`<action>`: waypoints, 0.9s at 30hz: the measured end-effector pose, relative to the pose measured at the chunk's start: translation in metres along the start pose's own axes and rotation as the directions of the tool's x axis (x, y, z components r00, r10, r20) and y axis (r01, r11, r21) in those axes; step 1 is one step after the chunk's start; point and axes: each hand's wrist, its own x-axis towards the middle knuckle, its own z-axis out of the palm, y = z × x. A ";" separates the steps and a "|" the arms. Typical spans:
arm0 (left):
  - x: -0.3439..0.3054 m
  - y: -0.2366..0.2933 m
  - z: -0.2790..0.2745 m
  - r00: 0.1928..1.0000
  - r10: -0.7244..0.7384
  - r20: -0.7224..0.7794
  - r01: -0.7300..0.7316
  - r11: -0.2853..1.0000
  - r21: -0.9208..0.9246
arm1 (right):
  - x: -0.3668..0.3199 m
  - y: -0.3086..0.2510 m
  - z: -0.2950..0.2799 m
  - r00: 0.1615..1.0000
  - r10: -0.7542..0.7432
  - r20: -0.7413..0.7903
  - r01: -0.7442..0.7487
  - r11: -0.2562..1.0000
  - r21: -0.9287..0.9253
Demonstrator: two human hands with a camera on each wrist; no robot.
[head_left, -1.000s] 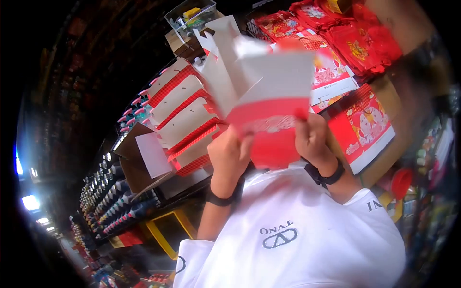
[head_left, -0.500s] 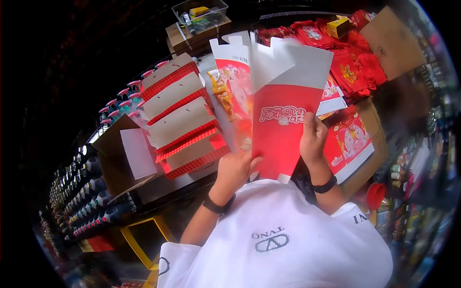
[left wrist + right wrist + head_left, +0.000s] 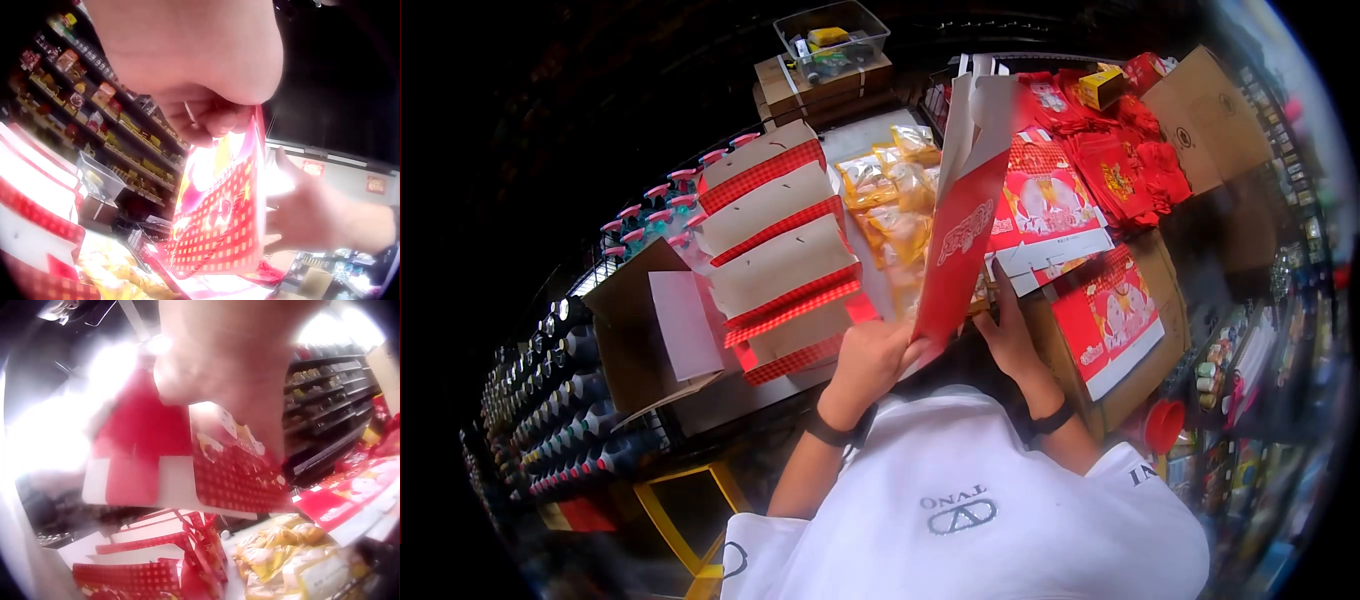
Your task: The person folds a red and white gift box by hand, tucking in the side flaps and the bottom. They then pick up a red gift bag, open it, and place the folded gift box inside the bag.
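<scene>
Fingers of the left hand [image 3: 868,362] clamp the lower end of a red-and-white carton [image 3: 962,235], tilted up at frame centre. Beside it, the right hand [image 3: 1008,340] holds its fingers apart; whether they touch it is unclear. Beyond, yellow packets [image 3: 890,190] lie at upper centre.

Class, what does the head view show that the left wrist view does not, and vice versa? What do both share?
Head view only: white shirt, yellow frame, lettered red side of the held carton.
Left wrist view only: carton's checkered side, small red squares on a pale panel.
Both: left hand gripping the carton, right hand, clear bin, yellow packets.
</scene>
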 end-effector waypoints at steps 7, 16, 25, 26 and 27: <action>-0.001 0.015 -0.002 0.995 0.071 0.072 -0.064 0.993 -0.100 | 0.020 0.012 0.033 0.999 -0.012 0.035 -0.005 0.899 0.438; -0.010 0.007 -0.009 0.985 -0.158 0.070 0.154 0.987 0.051 | 0.016 0.015 0.047 0.977 0.066 0.202 -0.200 0.603 0.772; -0.003 0.018 -0.004 0.941 -0.338 -0.005 0.334 0.928 0.163 | 0.013 -0.033 0.024 0.995 0.049 -0.085 -0.018 0.942 0.336; -0.006 0.017 0.002 0.940 -0.337 0.048 0.323 0.929 0.181 | 0.011 -0.034 0.017 0.990 0.087 -0.112 -0.044 0.939 0.341; -0.008 0.018 0.007 0.936 -0.337 0.103 0.313 0.929 0.197 | 0.008 -0.036 0.010 0.989 0.056 -0.134 -0.015 0.958 0.286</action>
